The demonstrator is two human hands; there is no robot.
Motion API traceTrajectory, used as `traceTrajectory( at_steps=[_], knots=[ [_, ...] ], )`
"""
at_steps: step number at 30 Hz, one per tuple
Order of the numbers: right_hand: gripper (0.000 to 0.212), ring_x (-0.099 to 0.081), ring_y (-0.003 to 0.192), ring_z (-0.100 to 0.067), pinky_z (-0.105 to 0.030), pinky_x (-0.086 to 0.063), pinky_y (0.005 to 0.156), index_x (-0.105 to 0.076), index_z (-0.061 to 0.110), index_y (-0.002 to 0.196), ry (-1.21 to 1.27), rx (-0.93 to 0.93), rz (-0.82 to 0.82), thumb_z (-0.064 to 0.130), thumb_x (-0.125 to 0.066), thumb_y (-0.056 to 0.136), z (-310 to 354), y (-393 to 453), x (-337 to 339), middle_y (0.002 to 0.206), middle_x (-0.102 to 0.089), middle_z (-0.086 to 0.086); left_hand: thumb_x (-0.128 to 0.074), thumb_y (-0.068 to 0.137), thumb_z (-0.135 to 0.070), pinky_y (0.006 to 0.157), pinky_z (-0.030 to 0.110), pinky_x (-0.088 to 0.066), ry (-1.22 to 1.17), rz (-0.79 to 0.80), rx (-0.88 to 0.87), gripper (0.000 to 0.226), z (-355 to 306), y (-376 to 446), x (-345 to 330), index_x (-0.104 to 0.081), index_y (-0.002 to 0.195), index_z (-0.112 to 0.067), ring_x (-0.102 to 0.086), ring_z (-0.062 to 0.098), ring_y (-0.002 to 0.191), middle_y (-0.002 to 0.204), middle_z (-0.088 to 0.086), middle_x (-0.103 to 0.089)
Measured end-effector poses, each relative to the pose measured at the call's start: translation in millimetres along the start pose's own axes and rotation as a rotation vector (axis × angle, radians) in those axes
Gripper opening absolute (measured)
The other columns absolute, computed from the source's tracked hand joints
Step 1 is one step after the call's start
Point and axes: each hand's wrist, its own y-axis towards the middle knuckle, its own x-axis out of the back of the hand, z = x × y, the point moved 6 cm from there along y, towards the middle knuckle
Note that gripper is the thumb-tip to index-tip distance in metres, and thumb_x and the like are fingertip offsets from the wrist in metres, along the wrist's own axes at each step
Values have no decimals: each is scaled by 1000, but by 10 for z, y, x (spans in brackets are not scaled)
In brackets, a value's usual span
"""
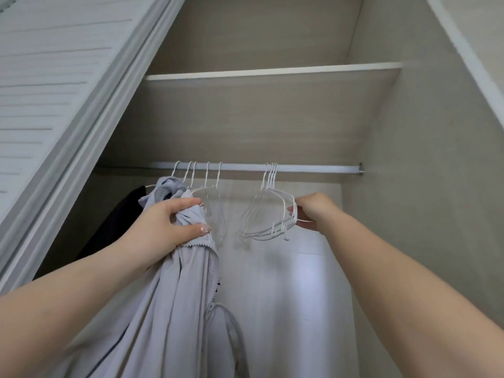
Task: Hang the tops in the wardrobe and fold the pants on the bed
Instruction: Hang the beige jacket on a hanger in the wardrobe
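- The door (54, 91) stands at the far left, and a dark garment (120, 219) hangs just inside it. If you push the hung clothes further that way, they may bunch against it and crease.
- Your left hand (174, 225) grips a bunched fold of the grey top (174, 309), thumb over the scalloped edge. The top hangs down from that grip, just below the rail (245, 167). I cannot tell whether a hanger already sits inside it. If not, loosening the grip would likely drop it to the wardrobe floor.
- The left hangers (207, 186) crowd beside your knuckles. Their thin wire could snag the edging if you lift the top through them.
- The right hangers (272, 211) are nested tight on the rail, well apart from the first group. Your right hand (313, 211) pinches their near ends, fingers curled around the wire. It seems to hold several at once, so pulling now may bring them all off, tangled together. Part one hanger from the rest before unhooking it.
- The shelf (272, 70) sits above the rail; lift a hook only enough to free it.
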Motion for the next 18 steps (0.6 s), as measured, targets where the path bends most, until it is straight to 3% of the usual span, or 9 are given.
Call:
traceTrajectory(
  at_steps=[3,5,8,10,12,14,16,18],
  knots=[
    [20,-59,50,-11,-18,-49,42,-58,10,67,18,-18,41,7,-53,86,-32,28,-117,58,-62,-3,-79,75,-19,71,4,-42,-10,12,-2,58,74,37,-100,-57,127,-30,-54,-9,94,113,-17,-57],
    [17,-57,46,-8,-20,-51,46,-56,12,70,18,-29,47,8,-52,85,-55,66,-178,55,-57,0,-79,75,-19,65,3,-41,-9,12,4,58,134,55,-149,-56,127,-31,-52,-12,89,107,-22,-55],
    [11,-52,50,-13,-24,-51,50,-56,8,79,20,-3,-5,12,-51,89,-32,100,-213,62,-51,-5,-79,74,-18,65,2,-41,-23,8,14,57,207,57,-201,-58,126,-30,-53,-13,89,99,-26,-55],
    [21,-50,52,-17,-27,-48,54,-54,7,78,34,41,-77,15,-42,93,3,131,-197,64,-50,-7,-79,74,-17,67,0,-41,-29,8,18,57,246,48,-231,-58,125,-29,-53,-14,90,100,-25,-57],
    [28,-55,59,-26,-34,-49,66,-53,4,76,-35,120,-158,17,-36,94,46,151,-167,67,-55,-12,-80,74,-17,72,4,-42,-34,8,30,58,283,30,-248,-58,126,-29,-54,-11,94,106,-20,-60],
    [32,-63,78,-34,-35,-48,74,-55,1,86,-179,226,-230,21,-32,94,96,126,-142,83,-64,-19,-80,74,-17,76,6,-42,-33,5,35,58,300,4,-247,-58,127,-28,-55,-8,98,114,-14,-62],
    [33,-64,89,-35,-36,-49,77,-55,3,96,-271,319,-274,26,-31,96,102,55,-134,97,-66,-18,-80,74,-17,77,7,-42,-30,0,37,58,317,-43,-231,-58,126,-29,-57,-5,100,119,-11,-62],
    [32,-63,90,-35,-43,-53,77,-52,7,100,-299,371,-282,31,-32,97,81,-46,-128,99,-66,-14,-79,74,-17,83,10,-41,-17,11,39,60,315,-108,-213,-56,128,-29,-56,-1,107,124,-9,-60]
  ],
)
